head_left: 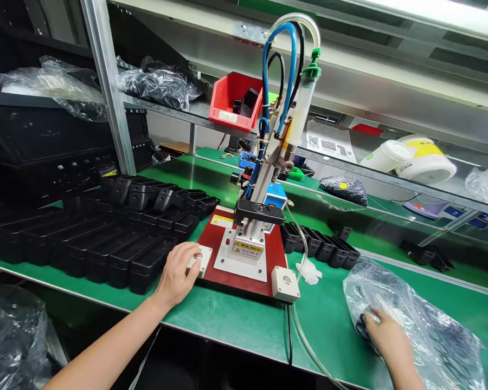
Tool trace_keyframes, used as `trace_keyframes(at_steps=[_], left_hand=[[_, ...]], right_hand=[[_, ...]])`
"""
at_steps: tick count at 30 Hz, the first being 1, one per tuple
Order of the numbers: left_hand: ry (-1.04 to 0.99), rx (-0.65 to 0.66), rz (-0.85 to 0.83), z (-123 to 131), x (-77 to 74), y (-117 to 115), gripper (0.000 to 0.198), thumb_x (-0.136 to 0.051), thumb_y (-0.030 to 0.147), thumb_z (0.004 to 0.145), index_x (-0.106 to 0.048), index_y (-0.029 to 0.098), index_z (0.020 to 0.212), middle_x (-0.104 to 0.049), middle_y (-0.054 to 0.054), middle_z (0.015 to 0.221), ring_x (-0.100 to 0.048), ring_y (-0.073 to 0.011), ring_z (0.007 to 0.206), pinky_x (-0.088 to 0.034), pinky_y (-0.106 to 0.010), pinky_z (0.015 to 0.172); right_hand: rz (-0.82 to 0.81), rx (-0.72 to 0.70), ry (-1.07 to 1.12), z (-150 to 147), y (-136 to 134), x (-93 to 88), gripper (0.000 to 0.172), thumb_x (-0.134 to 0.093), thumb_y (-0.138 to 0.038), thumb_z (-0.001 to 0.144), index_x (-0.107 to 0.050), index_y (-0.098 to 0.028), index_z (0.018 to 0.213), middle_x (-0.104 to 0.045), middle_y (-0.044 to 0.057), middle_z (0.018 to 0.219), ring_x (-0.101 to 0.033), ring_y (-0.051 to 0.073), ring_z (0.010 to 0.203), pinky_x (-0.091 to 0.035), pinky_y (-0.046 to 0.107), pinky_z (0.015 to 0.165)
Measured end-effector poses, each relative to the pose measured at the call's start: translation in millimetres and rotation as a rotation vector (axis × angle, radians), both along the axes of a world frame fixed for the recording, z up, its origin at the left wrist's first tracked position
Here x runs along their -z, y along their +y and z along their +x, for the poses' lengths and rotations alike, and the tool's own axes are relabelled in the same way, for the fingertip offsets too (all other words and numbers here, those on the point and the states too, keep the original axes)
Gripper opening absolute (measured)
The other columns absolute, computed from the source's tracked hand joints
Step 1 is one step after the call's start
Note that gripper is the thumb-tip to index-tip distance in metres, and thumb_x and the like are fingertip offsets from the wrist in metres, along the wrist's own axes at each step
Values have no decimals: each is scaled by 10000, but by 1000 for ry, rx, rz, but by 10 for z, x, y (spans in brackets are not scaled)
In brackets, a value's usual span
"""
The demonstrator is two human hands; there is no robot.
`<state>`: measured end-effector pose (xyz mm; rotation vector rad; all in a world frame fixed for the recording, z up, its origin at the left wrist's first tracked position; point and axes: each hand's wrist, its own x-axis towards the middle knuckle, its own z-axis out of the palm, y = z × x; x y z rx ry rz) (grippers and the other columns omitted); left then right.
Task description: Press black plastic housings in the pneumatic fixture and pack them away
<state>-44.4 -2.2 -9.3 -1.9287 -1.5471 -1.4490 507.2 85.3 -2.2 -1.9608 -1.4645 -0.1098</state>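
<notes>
My left hand (179, 273) rests on the left push-button box (204, 260), its thumb beside the round metal button and its fingers apart. On a red base plate (244, 283) stands a pneumatic bench press (262, 184) with a slanted syringe (303, 105) and hoses. A black slotted part (260, 210) sits at the press head. The right button box (285, 284) is untouched. At the right, my right hand (386, 336) lies at the mouth of a clear plastic bag (427, 330), its fingers closed on a dark black part (363, 327), which is mostly hidden.
Rows of black plastic housings (114, 249) crowd the left bench. More small black housings (321, 245) stand behind the right button box, near a crumpled white tissue (309, 272). A red bin (236, 103) and white tubs (425, 160) sit on the shelf. A clear hose (309, 346) crosses the front edge.
</notes>
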Motion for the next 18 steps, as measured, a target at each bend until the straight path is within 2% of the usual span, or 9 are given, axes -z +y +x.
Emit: trace_keyframes(at_steps=[2, 5, 7, 12, 15, 18], left_hand=[[-54, 21, -9, 14, 37, 16, 218, -461, 218, 905, -589, 178, 1077, -628, -103, 1112, -569, -241, 1085, -464, -430, 953], [-98, 42, -11, 30, 13, 35, 206, -478, 228, 896, -607, 185, 1050, -632, -92, 1097, -573, -237, 1080, -475, -429, 964], [-107, 58, -12, 23, -3, 29, 207, -483, 229, 896, -606, 188, 1058, -633, -90, 1102, -570, -237, 1091, -480, -429, 965], [-115, 90, -25, -7, -4, -2, 212, -475, 213, 912, -590, 184, 1089, -623, -90, 1130, -558, -225, 1113, -476, -419, 979], [-127, 103, -33, -14, -8, -7, 211, -479, 216, 913, -592, 183, 1088, -623, -88, 1127, -560, -222, 1108, -484, -406, 967], [-150, 111, -41, -21, -10, -3, 209, -481, 236, 912, -601, 188, 1076, -626, -90, 1125, -565, -228, 1102, -488, -414, 960]], right_hand=[[-64, -32, -20, 172, -40, 105, 229, -551, -514, 519, -555, -285, 513, -632, 118, 582, -611, 376, 576, -503, 577, 630], [-112, -76, -31, 127, -79, 145, 208, -520, -490, 536, -568, -288, 545, -658, 119, 665, -646, 378, 713, -502, 548, 777], [-128, -67, -28, 55, -74, 125, 190, -516, -465, 541, -577, -285, 550, -637, 120, 627, -638, 379, 683, -493, 545, 749], [-105, 44, 17, 17, -59, 26, 166, -490, -416, 568, -595, -288, 574, -638, 97, 615, -585, 339, 523, -447, 499, 544], [-36, 115, 21, -17, -95, -68, 159, -467, -421, 603, -579, -308, 599, -644, 95, 665, -590, 335, 546, -429, 487, 531], [105, 161, 20, -205, -128, -260, 166, -480, -448, 643, -586, -321, 660, -657, 127, 752, -623, 343, 651, -438, 493, 581]])
